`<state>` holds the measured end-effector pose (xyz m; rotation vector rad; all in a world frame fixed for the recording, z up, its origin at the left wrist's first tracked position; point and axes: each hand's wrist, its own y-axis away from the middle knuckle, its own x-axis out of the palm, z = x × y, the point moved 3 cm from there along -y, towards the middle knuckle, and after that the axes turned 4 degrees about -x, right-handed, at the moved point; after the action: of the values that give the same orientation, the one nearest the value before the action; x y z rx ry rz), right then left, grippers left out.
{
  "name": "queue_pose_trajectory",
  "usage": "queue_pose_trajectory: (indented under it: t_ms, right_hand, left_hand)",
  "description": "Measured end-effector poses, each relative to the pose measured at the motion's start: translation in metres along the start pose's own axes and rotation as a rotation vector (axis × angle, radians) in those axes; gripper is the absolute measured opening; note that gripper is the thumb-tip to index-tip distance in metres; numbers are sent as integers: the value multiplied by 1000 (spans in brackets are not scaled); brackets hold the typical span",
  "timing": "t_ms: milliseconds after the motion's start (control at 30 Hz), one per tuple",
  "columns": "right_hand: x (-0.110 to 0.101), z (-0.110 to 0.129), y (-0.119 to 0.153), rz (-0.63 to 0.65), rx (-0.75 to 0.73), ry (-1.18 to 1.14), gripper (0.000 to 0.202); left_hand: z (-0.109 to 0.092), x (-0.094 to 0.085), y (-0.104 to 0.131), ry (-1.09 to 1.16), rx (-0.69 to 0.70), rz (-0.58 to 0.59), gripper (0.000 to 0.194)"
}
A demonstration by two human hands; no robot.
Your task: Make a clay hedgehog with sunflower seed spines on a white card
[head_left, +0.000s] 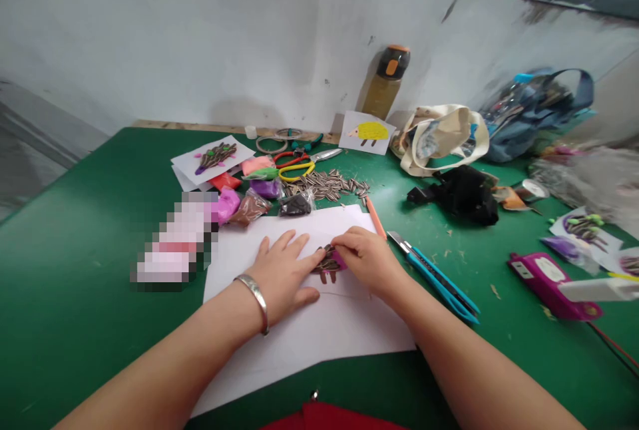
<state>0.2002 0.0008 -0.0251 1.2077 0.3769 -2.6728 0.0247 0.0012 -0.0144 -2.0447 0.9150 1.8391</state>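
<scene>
My left hand (283,272) lies spread on a white sheet of paper (259,363), its fingertips beside a small hedgehog picture (328,262). That picture has striped sunflower seeds for spines, some pink clay and brown legs. From the right, my right hand (367,258) pinches at the picture's top edge, closed on what looks like a sunflower seed, mostly hidden by the fingers. A loose pile of sunflower seeds (327,185) lies beyond the paper. Bags of coloured clay, brown (251,207), purple (265,188) and black (296,203) among them, sit at the paper's far edge.
Right of the paper lie a blue utility knife (434,277) and an orange stick (376,218). Yellow-handled scissors (299,169) rest behind the clay. A finished seed hedgehog card (212,156), a yellow hedgehog drawing (368,132), a bottle (387,84), bags and a magenta glue-gun-like device (549,287) surround the workspace.
</scene>
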Motion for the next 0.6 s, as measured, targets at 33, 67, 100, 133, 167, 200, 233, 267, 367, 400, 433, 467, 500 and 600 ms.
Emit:
queue_pose_trajectory:
  t_ms: [33,67,100,133,167,200,233,267,367,400,433,467,500,600]
  right_hand:
    - [1,1,0,5,-11,6,23]
    - [2,1,0,9,-20,8,24]
    - [3,1,0,12,-27,8,24]
    - [3,1,0,15,-31,6,23]
    - [2,0,0,13,-31,1,23]
    - [1,0,0,7,-27,-5,23]
    - [0,-1,0,-2,-20,-12,23]
    - [-2,-2,0,-13,-11,-18,22]
    - [-7,-5,0,-33,16,-10,22]
    - [-7,-5,0,-27,27,7,22]
    - [-8,-5,0,-15,39,31,21]
    - [-8,-4,-1,2,50,56,20]
    - [-7,-4,-1,20,60,80,20]
    - [-6,-2,-1,43,65,116,19]
  left_hand:
    - [0,0,0,0,-1,-1,62]
    - [0,-1,0,1,0,-1,61]
    - [-1,-1,0,3,1,-1,61]
    - [-1,-1,0,4,2,-1,61]
    - [-1,-1,0,3,2,1,61]
    - [-1,-2,1,0,0,6,61]
    - [-1,-1,1,-2,-4,11,62]
    - [-1,-1,1,-4,-6,15,63]
    - [0,0,1,-4,-9,17,64]
    - [0,1,2,-4,-10,15,64]
    - [1,1,2,-4,-10,14,64]
    - [1,2,2,-4,-11,11,64]
    - [1,2,2,-5,-11,9,64]
    - [0,1,2,-16,-10,3,64]
